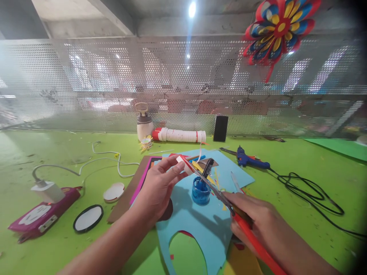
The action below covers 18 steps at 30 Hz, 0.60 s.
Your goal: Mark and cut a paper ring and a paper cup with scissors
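Observation:
My left hand [160, 181] pinches a small white paper piece with a red edge [185, 165] between thumb and fingers. A thin pale strip curls up beside that piece. Wrapped around red-handled scissors [222, 196], my right hand [254, 214] holds them with the blades pointing toward the piece. The blade tips reach its lower right edge; whether they are closed on it I cannot tell. Just below the blades stands a jar of blue paint [200, 191] with a black-handled tool [208, 168] leaning in it. Light blue paper [195, 219] lies beneath both hands.
A power strip [43, 215] with a charger and two round discs lie left. Right, a blue glue gun [254, 158] trails a coiled black cord [312, 191]. Behind are a spray bottle [144, 126], a white ridged tube [180, 135] and a phone [220, 128]. A pinwheel [282, 28] hangs above.

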Motion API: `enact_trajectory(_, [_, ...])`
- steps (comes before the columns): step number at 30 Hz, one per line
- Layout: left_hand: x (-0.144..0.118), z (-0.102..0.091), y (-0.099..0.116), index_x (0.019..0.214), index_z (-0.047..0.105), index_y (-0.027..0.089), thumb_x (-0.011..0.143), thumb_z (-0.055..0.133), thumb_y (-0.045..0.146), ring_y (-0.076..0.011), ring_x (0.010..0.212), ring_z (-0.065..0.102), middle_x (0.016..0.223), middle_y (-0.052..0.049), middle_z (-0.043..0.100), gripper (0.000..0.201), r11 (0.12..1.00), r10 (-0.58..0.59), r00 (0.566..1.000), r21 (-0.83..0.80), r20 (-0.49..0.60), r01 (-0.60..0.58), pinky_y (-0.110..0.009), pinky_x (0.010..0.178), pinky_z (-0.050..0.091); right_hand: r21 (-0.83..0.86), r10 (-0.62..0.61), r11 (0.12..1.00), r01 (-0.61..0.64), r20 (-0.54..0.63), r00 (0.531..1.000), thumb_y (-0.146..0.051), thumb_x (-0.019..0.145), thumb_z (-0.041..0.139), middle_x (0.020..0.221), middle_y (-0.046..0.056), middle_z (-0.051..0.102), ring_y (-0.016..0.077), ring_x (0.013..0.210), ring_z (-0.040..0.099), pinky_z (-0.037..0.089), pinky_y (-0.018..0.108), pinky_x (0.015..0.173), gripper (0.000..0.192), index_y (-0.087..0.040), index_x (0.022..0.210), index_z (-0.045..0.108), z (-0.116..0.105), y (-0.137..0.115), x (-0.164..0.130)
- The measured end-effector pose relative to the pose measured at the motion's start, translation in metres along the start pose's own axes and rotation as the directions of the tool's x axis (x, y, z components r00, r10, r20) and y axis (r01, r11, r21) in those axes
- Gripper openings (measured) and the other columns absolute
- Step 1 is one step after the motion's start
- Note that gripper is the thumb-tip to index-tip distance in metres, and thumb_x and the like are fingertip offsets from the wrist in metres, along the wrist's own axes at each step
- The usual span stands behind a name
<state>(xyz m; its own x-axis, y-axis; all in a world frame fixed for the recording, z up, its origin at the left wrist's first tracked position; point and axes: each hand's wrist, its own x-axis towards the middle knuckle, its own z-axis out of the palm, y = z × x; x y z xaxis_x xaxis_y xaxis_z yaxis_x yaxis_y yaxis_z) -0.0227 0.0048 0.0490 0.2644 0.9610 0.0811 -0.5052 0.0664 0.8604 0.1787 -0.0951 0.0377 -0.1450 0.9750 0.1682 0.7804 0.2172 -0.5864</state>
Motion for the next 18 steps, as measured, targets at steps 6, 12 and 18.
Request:
enact_trajectory(6, [-0.0022, 0.0034, -0.0014, 0.088, 0.073, 0.013, 0.071, 0.085, 0.024, -0.0219, 0.088, 0.073, 0.095, -0.01, 0.079, 0.024, 1.0, 0.022, 0.999, -0.011, -0.045, -0.022, -0.036, 0.088, 0.055, 0.002, 0.017, 1.0, -0.017, -0.013, 1.0, -0.006, 0.074, 0.047, 0.084, 0.0, 0.072, 0.0198, 0.075, 0.068, 0.053, 0.029, 0.068, 0.048, -0.024, 0.111, 0.071, -0.0008, -0.0009, -0.0029])
enact_trajectory(12, [-0.0017, 0.0022, -0.003, 0.087, 0.073, 0.013, 0.068, 0.087, 0.024, -0.0226, 0.088, 0.073, 0.094, -0.01, 0.078, 0.025, 0.999, 0.025, 0.997, -0.03, -0.078, -0.027, -0.036, 0.087, 0.055, -0.006, 0.021, 1.0, -0.021, -0.017, 1.0, -0.007, 0.075, 0.046, 0.08, -0.001, 0.069, 0.0194, 0.072, 0.065, 0.051, 0.029, 0.066, 0.045, -0.025, 0.107, 0.071, 0.0009, -0.0025, -0.0031])
enact_trajectory(18, [-0.0019, 0.0029, -0.0033, 0.085, 0.072, 0.012, 0.067, 0.087, 0.025, -0.0216, 0.086, 0.073, 0.092, -0.009, 0.078, 0.027, 0.999, 0.027, 0.996, -0.042, -0.084, -0.031, -0.035, 0.085, 0.056, -0.023, 0.013, 1.0, -0.014, -0.021, 1.0, -0.006, 0.074, 0.044, 0.07, -0.003, 0.061, 0.0166, 0.06, 0.057, 0.045, 0.026, 0.057, 0.038, -0.025, 0.097, 0.068, 0.0042, -0.0017, -0.0026])
